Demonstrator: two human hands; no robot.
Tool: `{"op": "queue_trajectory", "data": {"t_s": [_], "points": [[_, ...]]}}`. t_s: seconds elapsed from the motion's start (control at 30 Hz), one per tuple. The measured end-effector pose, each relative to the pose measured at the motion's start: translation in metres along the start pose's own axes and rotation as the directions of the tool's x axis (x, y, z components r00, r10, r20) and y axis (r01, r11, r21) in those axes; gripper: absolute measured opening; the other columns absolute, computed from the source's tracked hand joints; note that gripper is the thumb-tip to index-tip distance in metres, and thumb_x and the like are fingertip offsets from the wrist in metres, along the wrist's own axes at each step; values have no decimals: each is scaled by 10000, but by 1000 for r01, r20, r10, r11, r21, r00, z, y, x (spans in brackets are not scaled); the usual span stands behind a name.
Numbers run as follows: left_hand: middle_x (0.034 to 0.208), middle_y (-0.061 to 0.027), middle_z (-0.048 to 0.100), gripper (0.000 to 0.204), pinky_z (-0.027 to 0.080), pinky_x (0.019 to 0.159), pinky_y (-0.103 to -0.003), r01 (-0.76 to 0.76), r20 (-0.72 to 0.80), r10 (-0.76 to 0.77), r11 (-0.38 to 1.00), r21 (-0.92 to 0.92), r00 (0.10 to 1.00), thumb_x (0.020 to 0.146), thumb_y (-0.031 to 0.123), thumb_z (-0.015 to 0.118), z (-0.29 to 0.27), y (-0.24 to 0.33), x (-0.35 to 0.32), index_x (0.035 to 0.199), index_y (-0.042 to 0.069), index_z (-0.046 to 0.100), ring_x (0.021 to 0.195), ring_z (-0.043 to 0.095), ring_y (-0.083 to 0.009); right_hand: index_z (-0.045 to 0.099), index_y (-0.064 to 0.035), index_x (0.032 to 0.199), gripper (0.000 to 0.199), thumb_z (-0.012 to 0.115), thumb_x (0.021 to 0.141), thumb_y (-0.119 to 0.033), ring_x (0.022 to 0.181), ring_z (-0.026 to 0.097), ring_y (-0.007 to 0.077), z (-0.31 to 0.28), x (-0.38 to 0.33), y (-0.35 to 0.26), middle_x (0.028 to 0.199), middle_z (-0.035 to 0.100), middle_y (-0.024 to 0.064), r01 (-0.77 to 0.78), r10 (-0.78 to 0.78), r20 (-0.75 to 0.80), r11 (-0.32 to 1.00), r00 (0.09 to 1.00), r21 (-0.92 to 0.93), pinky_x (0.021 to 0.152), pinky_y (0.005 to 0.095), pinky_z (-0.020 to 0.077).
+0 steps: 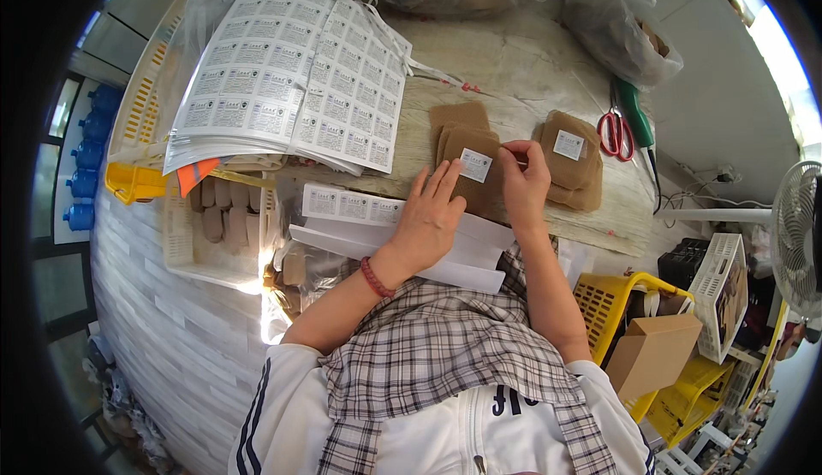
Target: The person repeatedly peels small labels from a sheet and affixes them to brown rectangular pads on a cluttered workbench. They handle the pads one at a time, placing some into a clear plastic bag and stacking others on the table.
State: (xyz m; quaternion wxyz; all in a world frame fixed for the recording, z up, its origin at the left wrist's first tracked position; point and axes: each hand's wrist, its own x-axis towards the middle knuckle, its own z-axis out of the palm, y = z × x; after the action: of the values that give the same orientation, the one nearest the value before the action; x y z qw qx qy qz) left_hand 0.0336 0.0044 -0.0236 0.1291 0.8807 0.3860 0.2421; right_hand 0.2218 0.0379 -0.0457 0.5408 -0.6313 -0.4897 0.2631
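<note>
On the worktable lies a stack of flat brown pieces (475, 192) with rounded corners, fanned slightly toward the back. A white printed label (475, 165) sits on its top piece. My left hand (432, 218) rests at the stack's left edge, fingers stretched out, fingertips by the label. My right hand (525, 186) is at the stack's right side with thumb and fingers pinched together; what they hold, if anything, is hidden. To the right is a second brown stack (565, 171) with its own label (568, 145). A partly used label strip (351, 204) and white backing paper (402, 252) lie below my left hand.
A thick pile of label sheets (291, 73) lies at the left. Red-handled scissors (615, 133) and a green-handled tool (632, 111) are at the right edge. Plastic bags (621, 34) stand behind. Yellow crates (608, 304) and a fan (798, 235) are at the right.
</note>
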Motion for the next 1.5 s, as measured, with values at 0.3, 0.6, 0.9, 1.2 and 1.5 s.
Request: {"op": "queue_trajectory", "data": {"t_s": [0.3, 0.6, 0.9, 1.2, 1.5], "points": [[1218, -218, 595, 69, 375, 1035, -512, -26, -94, 26, 1000, -7, 995, 857, 75, 590, 2, -5, -3, 855, 7, 579, 1187, 535, -374, 609, -7, 1081, 148, 636, 936, -24, 897, 624, 140, -87, 48, -10, 992, 666, 67, 141, -131, -289, 990, 949, 15, 789, 269, 505], [826, -118, 580, 86, 460, 737, -424, 125, -65, -152, 941, -315, 986, 839, 94, 678, 1, 6, 13, 881, 22, 657, 826, 579, -327, 678, -92, 1078, 332, 765, 759, -58, 969, 625, 288, -48, -48, -51, 998, 672, 84, 472, -338, 371, 797, 865, -376, 842, 371, 487], [811, -104, 633, 84, 491, 720, -396, 241, 31, -244, 916, -320, 969, 829, 120, 694, -17, -11, -14, 869, 48, 710, 812, 616, -312, 732, -126, 912, 167, 754, 761, -58, 750, 606, 237, -43, -61, -13, 823, 653, 24, 479, -383, 356, 845, 852, -237, 659, 351, 488], [781, -97, 636, 112, 500, 677, -398, 402, 157, -371, 816, -415, 915, 849, 162, 678, -12, -13, -12, 850, 59, 721, 744, 632, -300, 734, -94, 968, 261, 722, 709, -67, 864, 634, 247, -42, -67, -10, 977, 673, 30, 806, -687, 427, 458, 588, -373, 787, 369, 518], [778, -100, 632, 118, 498, 668, -401, 439, 179, -402, 793, -422, 898, 849, 165, 683, -10, -12, -12, 847, 54, 723, 735, 634, -302, 735, -90, 923, 222, 751, 706, -48, 855, 631, 250, -39, -79, -6, 1004, 684, 37, 721, -630, 352, 611, 693, -327, 785, 372, 517]]}}
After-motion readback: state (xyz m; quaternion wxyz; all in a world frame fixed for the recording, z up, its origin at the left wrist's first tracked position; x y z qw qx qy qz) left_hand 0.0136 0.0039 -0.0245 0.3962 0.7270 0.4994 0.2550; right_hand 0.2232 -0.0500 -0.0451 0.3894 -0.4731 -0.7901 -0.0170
